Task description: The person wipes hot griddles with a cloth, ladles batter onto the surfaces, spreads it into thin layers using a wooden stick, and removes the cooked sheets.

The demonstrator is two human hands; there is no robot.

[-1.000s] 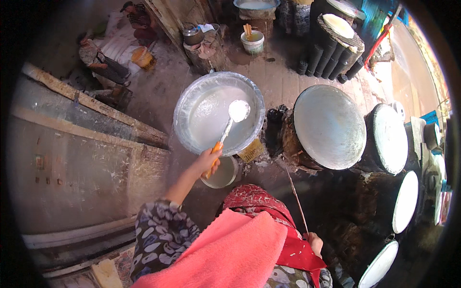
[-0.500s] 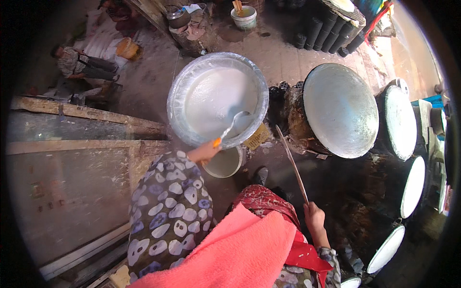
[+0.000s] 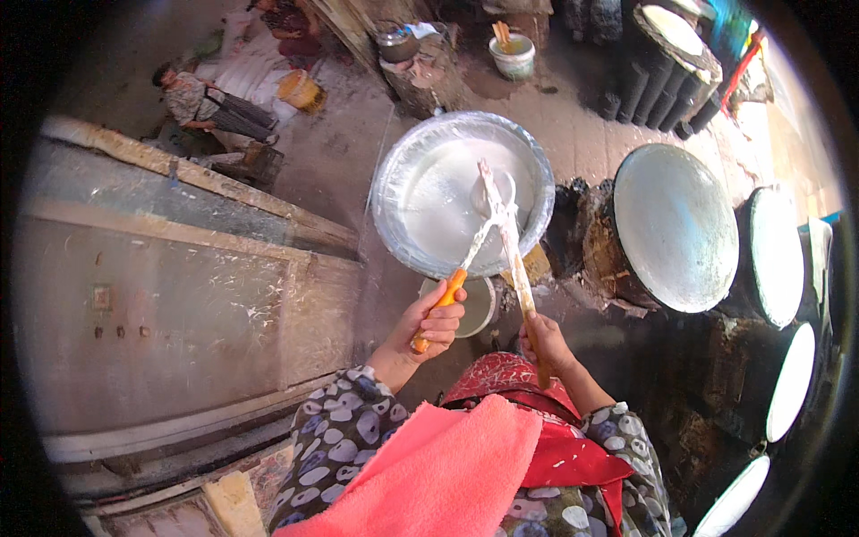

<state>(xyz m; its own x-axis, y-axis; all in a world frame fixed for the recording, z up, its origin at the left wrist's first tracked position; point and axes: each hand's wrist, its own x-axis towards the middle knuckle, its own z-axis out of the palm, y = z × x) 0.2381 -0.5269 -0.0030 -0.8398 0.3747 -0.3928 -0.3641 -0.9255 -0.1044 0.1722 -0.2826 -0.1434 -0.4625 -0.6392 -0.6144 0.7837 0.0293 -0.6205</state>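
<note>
My left hand [image 3: 422, 324] is wrapped round the orange handle of a ladle [image 3: 455, 283]. The ladle's white-coated neck and bowl are over a large round basin [image 3: 386, 201] holding white liquid [image 3: 437, 201]. In my right hand [image 3: 548, 342] is a long flat wooden stick [image 3: 516, 259], its far part coated white. The stick slants up over the basin and crosses the ladle near its bowl; they appear to touch. Just below the basin's near rim, a pale bucket [image 3: 483, 309] is partly hidden by the basin and my left hand.
Large round white-topped pans [image 3: 677, 228] curve along the right side. Left of me are wood-framed panels [image 3: 197, 304]. Beyond the basin are a small bucket [image 3: 513, 63] and a kettle [image 3: 396, 43] on a stump. A person [image 3: 201, 103] is at the far left.
The stick has swung left from beside the pans to over the basin, across the ladle. My left hand has drawn nearer, showing the whole orange handle. The surroundings have shifted rightward in view.
</note>
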